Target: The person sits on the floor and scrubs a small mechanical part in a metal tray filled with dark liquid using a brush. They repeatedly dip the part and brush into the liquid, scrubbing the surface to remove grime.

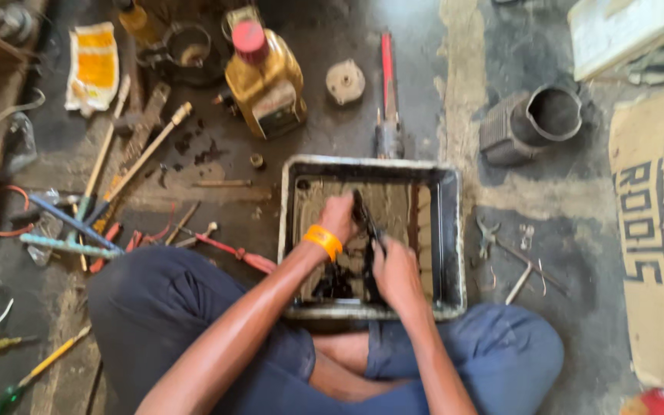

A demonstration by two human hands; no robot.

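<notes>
A dark, oily part (366,223) is being gripped closed-fisted by left hand (339,217) and right hand (395,270) over the metal tray (447,230), so drips are being caught.

Dark oily part (366,223) held upright over dirty metal tray (447,230).
</notes>
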